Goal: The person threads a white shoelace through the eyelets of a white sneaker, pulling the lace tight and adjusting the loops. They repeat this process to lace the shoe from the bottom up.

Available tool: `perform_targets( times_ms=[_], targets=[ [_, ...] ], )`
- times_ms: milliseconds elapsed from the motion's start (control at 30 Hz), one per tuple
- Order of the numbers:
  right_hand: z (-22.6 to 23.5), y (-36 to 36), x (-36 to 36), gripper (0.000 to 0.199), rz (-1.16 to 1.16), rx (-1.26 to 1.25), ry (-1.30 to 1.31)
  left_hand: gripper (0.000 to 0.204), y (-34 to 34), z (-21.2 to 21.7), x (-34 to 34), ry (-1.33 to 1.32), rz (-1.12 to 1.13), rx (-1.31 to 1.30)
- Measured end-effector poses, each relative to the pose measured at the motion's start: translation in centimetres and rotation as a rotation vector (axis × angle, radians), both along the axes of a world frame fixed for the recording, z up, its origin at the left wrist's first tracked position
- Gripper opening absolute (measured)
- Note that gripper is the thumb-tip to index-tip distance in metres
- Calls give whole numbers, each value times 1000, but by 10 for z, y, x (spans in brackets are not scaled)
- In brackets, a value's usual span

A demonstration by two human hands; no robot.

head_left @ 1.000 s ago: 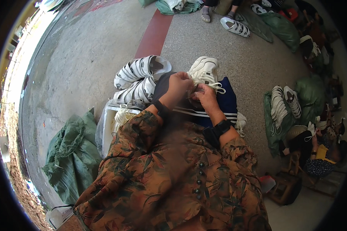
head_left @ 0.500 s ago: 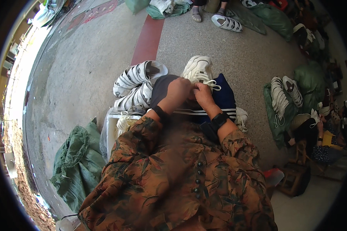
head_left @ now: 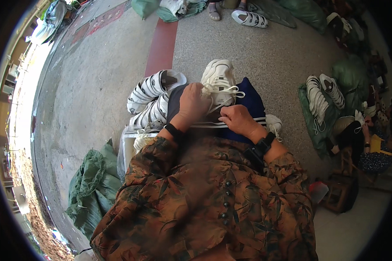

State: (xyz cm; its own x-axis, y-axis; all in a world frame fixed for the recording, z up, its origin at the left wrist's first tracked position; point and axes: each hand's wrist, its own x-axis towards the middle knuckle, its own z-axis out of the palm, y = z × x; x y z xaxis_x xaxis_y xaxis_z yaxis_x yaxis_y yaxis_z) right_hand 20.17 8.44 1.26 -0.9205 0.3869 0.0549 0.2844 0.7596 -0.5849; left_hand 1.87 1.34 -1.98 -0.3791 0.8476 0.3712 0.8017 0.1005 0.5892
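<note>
A cream lace-up sneaker [head_left: 218, 75] rests in my lap, toe pointing away from me, over dark trousers with a blue panel and white stripes. Its shoelace [head_left: 225, 90] crosses the tongue and loops out to the right. My left hand [head_left: 194, 103] is closed at the left side of the shoe opening, where a strand of the lace runs to its fingers. Lower and to the right, my right hand [head_left: 241, 119] is curled with thumb and forefinger together near the shoe's heel end. What that pinch holds, if anything, cannot be made out.
Left of my lap sit white shoes with dark bands [head_left: 146, 93], above an open white box [head_left: 128, 145]. A green sack [head_left: 96, 185] slumps on the floor. Another cream shoe [head_left: 273, 124] is by my right leg. To the right, shoes [head_left: 318, 102] lie on green sacking near a seated person.
My hands, close together over the laces before, have parted: the left shifted left, the right came down and toward me. More of the tongue and loose lace now shows.
</note>
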Motion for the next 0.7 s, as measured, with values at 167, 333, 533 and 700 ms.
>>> perform_targets(
  times_ms=[167, 333, 533, 700],
  targets=[
    [-44, -10, -17, 8, -5, 504, 46, 38, 3, -7, -5, 3, -28, 14],
    [-47, -10, -19, 7, -28, 493, 47, 31, 4, -14, -24, -357, 66, -99],
    [-14, 22, 15, 24, -252, -339, 383, 13, -7, -26, -21, -443, -75, 87],
    [9, 41, 36, 28, -549, -969, 1014, 24, -5, -2, 3, 104, -513, 130]
  ],
)
